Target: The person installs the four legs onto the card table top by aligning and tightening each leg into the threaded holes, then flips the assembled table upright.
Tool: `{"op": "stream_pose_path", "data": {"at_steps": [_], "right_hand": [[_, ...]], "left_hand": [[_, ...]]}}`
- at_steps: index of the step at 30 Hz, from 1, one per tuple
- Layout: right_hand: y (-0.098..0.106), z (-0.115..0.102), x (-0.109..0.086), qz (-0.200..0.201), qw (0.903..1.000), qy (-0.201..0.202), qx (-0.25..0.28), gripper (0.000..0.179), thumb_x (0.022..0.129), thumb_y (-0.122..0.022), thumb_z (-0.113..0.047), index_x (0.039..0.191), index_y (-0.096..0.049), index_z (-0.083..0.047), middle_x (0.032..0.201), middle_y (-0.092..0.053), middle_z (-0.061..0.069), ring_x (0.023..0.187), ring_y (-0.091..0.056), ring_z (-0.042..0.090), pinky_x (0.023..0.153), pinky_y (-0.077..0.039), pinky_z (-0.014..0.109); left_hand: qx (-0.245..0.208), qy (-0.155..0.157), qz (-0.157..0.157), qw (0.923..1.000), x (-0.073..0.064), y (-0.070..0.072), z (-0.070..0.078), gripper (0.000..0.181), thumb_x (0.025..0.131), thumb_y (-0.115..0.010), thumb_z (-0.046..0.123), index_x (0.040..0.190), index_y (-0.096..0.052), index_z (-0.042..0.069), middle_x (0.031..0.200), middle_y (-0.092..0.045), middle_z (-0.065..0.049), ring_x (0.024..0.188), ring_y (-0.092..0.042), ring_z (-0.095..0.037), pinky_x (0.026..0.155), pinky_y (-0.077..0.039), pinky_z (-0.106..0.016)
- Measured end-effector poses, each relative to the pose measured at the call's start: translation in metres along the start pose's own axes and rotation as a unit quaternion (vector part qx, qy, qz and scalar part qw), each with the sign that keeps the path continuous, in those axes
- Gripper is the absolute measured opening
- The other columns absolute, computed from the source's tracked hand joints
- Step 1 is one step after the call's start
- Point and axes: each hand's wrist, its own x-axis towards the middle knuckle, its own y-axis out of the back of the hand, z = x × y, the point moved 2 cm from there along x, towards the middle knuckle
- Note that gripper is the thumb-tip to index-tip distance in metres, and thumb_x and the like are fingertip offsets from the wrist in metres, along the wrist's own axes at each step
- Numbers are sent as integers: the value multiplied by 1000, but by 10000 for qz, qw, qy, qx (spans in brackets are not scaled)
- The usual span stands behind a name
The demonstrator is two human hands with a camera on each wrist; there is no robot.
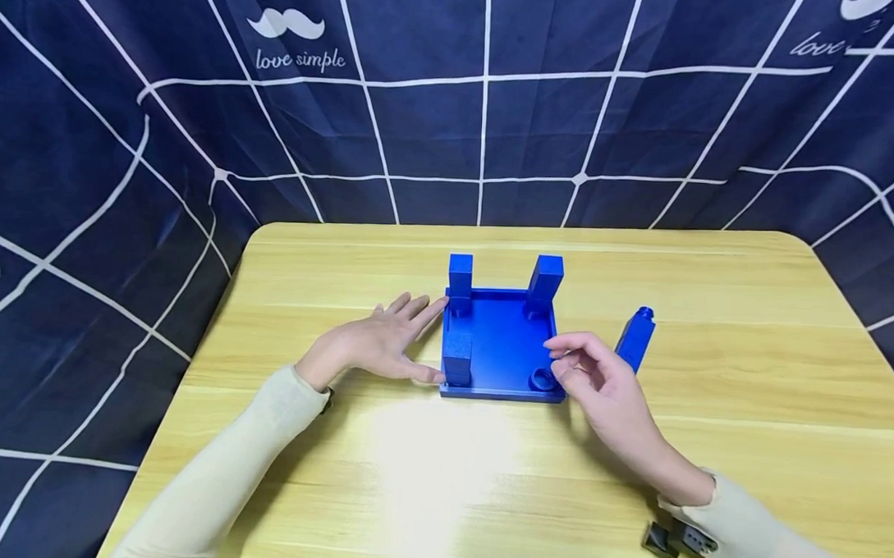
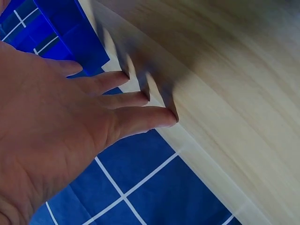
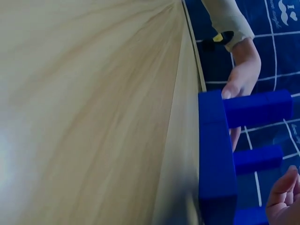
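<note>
A square blue toy tabletop [image 1: 500,338] lies upside down on the table, with a raised rim. Three blue legs stand up from its corners: a far left leg [image 1: 460,275], a far right leg [image 1: 545,278] and a near left leg [image 1: 456,360]. At the near right corner sits a round collar [image 1: 534,380]. My left hand [image 1: 374,342] is spread along the tabletop's left side, fingertips and thumb at its edge. Beside the right edge, near the collar, my right hand [image 1: 609,391] hovers with loosely bent fingers and nothing in them. Right of it is a loose leg [image 1: 634,341] with a threaded end.
Light wood covers the table [image 1: 748,339], which ends at a rounded back edge. Dark blue cloth [image 1: 437,131] with white lines hangs behind and at both sides. A black wrist device [image 1: 678,540] is strapped at the right sleeve.
</note>
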Motion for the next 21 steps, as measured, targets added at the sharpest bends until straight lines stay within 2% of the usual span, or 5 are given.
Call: {"op": "stream_pose_path", "data": {"at_steps": [6, 10, 14, 17, 21], "right_hand": [[16, 2, -5, 240, 9995, -181, 38, 20, 106, -62, 8, 126, -65, 8, 115, -66, 15, 97, -62, 14, 82, -53, 18], [28, 4, -10, 371, 9988, -321, 26, 22, 107, -62, 7, 128, -67, 4, 108, -66, 14, 94, -63, 13, 81, -54, 18], [41, 8, -11, 711, 9964, -422, -178, 23, 106, -63, 6, 129, -68, 4, 101, -66, 15, 88, -64, 16, 77, -54, 19], [50, 12, -11, 1013, 9935, -506, -135, 25, 105, -65, 7, 130, -68, 7, 100, -68, 9, 85, -64, 14, 74, -53, 18], [62, 19, -13, 1272, 9891, -697, 244, 27, 104, -69, 6, 131, -67, 6, 106, -67, 2, 86, -64, 7, 74, -53, 15]], "left_hand": [[1, 27, 8, 10000, -5, -2, -2, 118, 95, -62, 78, 177, 5, 26, 181, -3, -20, 164, 2, -48, 122, -6, -79], [-34, 1, -13, 10000, -7, -2, -1, 115, 97, -60, 76, 177, 3, 25, 181, -3, -21, 164, 3, -48, 122, -5, -79], [-28, -8, -2, 10000, -6, -1, 1, 113, 98, -59, 76, 177, 4, 25, 181, -2, -20, 164, 4, -48, 122, -4, -79], [-19, 9, -11, 10000, -5, -2, 1, 114, 98, -59, 76, 177, 5, 26, 181, -1, -19, 165, 5, -47, 122, -3, -78], [-11, 25, -28, 10000, -2, -2, 2, 113, 98, -58, 77, 177, 5, 26, 182, 0, -18, 165, 6, -45, 123, -3, -76]]}}
